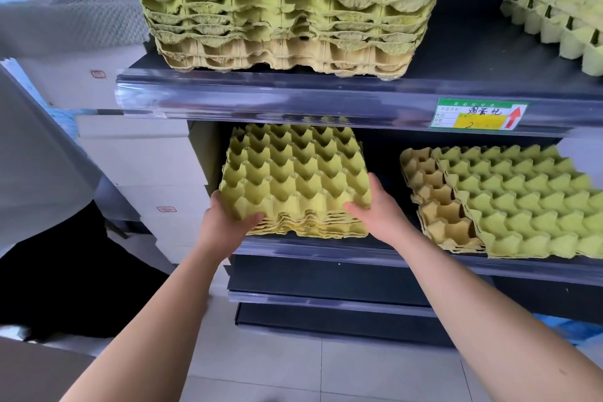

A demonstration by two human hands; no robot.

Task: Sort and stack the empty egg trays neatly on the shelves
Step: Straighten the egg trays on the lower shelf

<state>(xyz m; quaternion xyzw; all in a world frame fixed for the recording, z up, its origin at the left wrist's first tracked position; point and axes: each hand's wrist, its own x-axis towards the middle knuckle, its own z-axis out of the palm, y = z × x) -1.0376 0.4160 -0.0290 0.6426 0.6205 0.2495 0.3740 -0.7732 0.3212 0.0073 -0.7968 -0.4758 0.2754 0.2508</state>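
Observation:
A small stack of green egg trays (293, 173) sits at the left of the middle shelf (326, 253), its front edge at the shelf lip. My left hand (225, 215) grips the stack's front left corner, thumb on top. My right hand (375, 209) holds the front right corner, thumb over the rim. To the right on the same shelf lies a green tray stack (528, 202) askew over tan trays (437, 199). On the upper shelf (293, 98) stands a tall stack of worn green and tan trays (284, 6).
More green trays (561, 0) sit at the upper right. A price label (478, 114) hangs on the upper shelf's rail. White boxes (140, 157) stand left of the shelving, and a person in a grey top (36, 153) is at the far left. Tiled floor lies below.

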